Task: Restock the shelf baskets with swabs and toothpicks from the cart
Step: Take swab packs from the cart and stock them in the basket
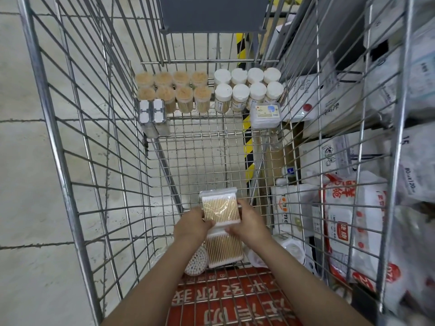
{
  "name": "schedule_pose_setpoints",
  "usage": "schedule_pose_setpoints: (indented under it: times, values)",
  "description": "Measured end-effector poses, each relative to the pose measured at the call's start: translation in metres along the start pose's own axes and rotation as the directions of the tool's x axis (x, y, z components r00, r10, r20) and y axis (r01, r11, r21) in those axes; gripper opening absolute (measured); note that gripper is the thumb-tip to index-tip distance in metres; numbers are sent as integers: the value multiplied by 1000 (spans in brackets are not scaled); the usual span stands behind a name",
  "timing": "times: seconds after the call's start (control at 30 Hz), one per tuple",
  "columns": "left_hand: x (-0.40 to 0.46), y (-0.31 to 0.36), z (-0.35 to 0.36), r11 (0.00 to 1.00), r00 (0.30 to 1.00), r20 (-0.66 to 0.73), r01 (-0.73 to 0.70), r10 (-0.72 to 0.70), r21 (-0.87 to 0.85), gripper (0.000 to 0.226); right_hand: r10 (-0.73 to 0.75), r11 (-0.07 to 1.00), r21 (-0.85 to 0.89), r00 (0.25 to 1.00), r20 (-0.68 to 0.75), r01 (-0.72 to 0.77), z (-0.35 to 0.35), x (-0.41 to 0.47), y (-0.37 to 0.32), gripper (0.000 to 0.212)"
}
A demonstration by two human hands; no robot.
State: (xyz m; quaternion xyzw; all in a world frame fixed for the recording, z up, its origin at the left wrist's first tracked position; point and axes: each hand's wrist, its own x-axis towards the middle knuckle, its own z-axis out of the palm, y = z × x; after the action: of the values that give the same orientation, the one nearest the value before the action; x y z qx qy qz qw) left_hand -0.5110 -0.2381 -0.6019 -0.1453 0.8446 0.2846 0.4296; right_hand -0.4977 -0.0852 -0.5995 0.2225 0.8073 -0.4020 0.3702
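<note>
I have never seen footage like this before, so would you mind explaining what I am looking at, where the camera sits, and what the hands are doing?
There is no machine here: a person wears a camera on the head, and it looks forward and down into a wire shopping cart.

The left hand and right hand together hold a flat clear pack of cotton swabs, one hand on each side. A second, similar swab pack lies just beneath it, and a round tub of swabs sits to its left.

At the far end of the cart stand clear toothpick jars on the left and white-lidded jars on the right.

Outside the cart, on the right, are shelves with packaged goods.
</note>
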Motion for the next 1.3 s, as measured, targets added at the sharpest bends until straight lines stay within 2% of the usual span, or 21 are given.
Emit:
schedule_pose_setpoints:
  times: [0.17, 0.27, 0.4, 0.47, 0.63, 0.73, 0.83, 0.93, 1.03, 1.2, 1.3]
  values:
    - [-1, 3, -2, 1000, 1000, -9, -4, 4, 3, 19, 74, 997, 28, 997, 22, -74, 4, 1, 7, 78]
    - [-3, 5, -3, 1000, 1000, -11, -17, 17, -1, 21, 70, 997, 11, 997, 20, -70, 2, 3, 7, 78]
    - [-4, 5, -6, 999, 999, 17, -36, 36, 1, 13, 46, 997, -62, 999, 17, -45, 3, 2, 5, 67]
    - [-7, 6, -11, 999, 998, 28, -51, 51, 13, 18, 29, 994, -106, 999, -20, -31, 0, -2, 4, 60]
    - [-39, 15, -40, 986, 994, 34, -105, 101, 132, 18, -17, 986, -165, 996, -88, 3, -21, -39, -14, 40]
    - [-76, 23, -66, 957, 979, 65, -201, 191, 211, 16, -65, 987, -156, 992, -108, 48, -36, -80, -31, 32]
    - [-127, 28, -95, 911, 950, 85, -313, 301, 269, 15, -103, 993, -71, 988, -116, 95, -50, -135, -40, 27]
    - [-178, 31, -123, 869, 924, 57, -376, 379, 322, 36, -124, 992, 8, 978, -168, 127, -62, -197, -41, 25]
    - [-224, 34, -143, 826, 895, 20, -420, 446, 376, 40, -129, 988, 53, 963, -238, 146, -71, -258, -32, 29]
    - [-288, 48, -146, 738, 823, 78, -543, 563, 401, 34, -46, 981, 153, 915, -401, 116, -70, -359, 3, 26]
    - [-322, 64, -125, 657, 752, 160, -642, 639, 395, 30, 54, 973, 223, 869, -491, 66, -59, -421, 27, 28]
